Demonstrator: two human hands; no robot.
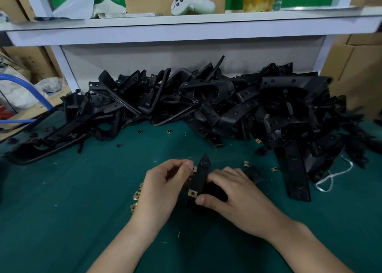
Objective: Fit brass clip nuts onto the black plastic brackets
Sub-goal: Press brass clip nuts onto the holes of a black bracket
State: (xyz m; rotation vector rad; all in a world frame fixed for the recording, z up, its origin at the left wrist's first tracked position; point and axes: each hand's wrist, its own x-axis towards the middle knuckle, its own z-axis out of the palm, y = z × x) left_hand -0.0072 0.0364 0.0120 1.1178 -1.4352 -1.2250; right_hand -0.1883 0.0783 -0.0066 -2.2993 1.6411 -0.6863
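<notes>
A black plastic bracket (pixel 201 173) stands tilted above the green mat, its pointed end up. My right hand (pixel 233 198) grips its lower part, thumb beside a brass clip nut (pixel 192 193) seated on the bracket's edge. My left hand (pixel 163 188) pinches another brass clip nut (pixel 194 169) against the bracket's left edge higher up; that nut is mostly hidden by my fingertips. Several loose brass clip nuts (pixel 136 195) lie on the mat just left of my left hand.
A big pile of black brackets (pixel 206 103) fills the back of the green mat (pixel 62 221). Stray nuts (pixel 246 163) lie scattered between pile and hands. A long bracket (pixel 293 169) and white string (pixel 330 177) lie right. A white shelf (pixel 186 30) hangs overhead.
</notes>
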